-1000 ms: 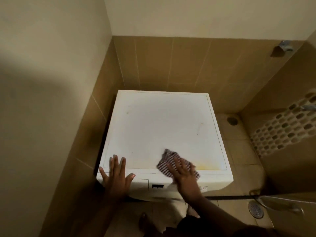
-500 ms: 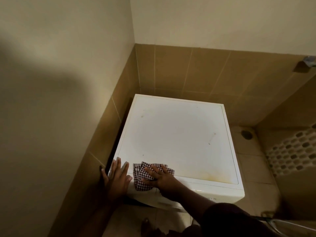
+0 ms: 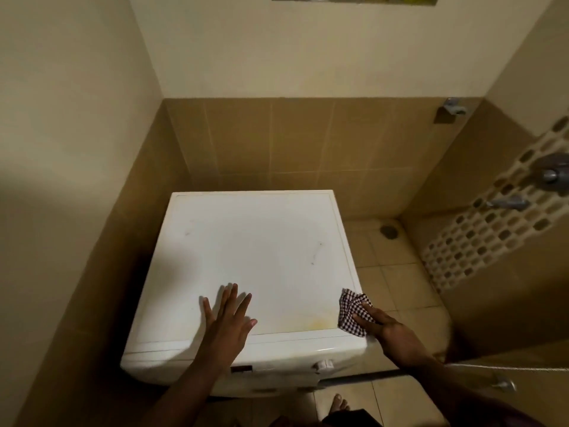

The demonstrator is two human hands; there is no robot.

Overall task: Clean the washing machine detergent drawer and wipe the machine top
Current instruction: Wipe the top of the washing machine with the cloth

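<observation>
- Looking down from my head camera, I see the white washing machine top (image 3: 255,260) straight ahead and below me, its front edge nearest my body and its back edge against the tan tiled wall (image 3: 277,140).
- My right hand (image 3: 391,329) sits at the front right corner of the top, with a checked cloth (image 3: 351,312) under its fingers; the fingers lie fairly straight over the cloth, pressing it down rather than bunching it, though the thumb is hard to make out.
- My left hand (image 3: 229,322) rests flat near the front edge, left of centre, fingers spread and straight, holding nothing.
- The two hands are well apart, with a faint yellowish stain (image 3: 318,323) between them, just beside the cloth and far nearer my right hand.
- Most of the unwiped-looking surface, with a few dark marks (image 3: 317,252), lies away from me toward the wall, so I judge the next stroke runs leftward or forward from the right corner.
- The control panel (image 3: 277,366) curves down below the front edge; I cannot tell from here where the detergent drawer is or whether it is shut.
</observation>
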